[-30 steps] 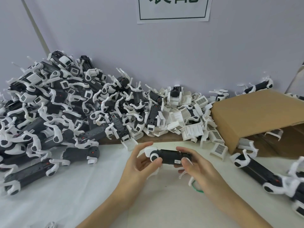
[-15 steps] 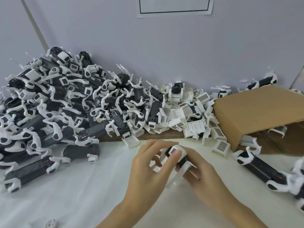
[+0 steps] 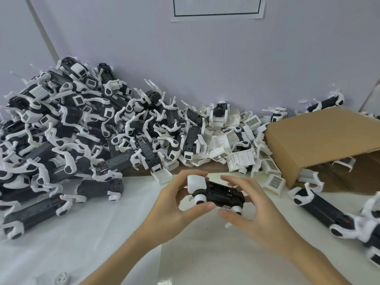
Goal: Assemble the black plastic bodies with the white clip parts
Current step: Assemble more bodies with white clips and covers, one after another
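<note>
1. Black plastic body [image 3: 223, 194] is sitting lengthwise between both hands, raised just above the white table cover [image 3: 82, 243] at the front middle of the view.
2. Left hand [image 3: 174, 204] is gripping the body's left end, with the fingers curling over the top and the thumb pressing from below near a round white wheel-like piece.
3. A white clip part [image 3: 196, 184] is capping that left end of the body, lying under the left fingertips.
4. Right hand [image 3: 250, 208] is holding the body's right end, with the fingers curving over the far side and the thumb reaching in below, close to a second small white piece on the underside.
5. A big pile of assembled units [image 3: 72, 130], black with white arms, is leaning against the grey wall on the left and spreading down onto the table cover.
6. Loose white clip parts [image 3: 236, 145] are lying heaped in the middle at the foot of the wall, just beyond the hands.
7. A cardboard box [image 3: 320, 140] is lying on its side at the right, with its opening facing the near right and a few white parts showing inside.
8. More assembled units [image 3: 324, 206] are lying on the table in front of the box, to the right of the right hand.
9. A white sheet of paper with a black frame [image 3: 218, 9] is hanging on the wall at the top.
</note>
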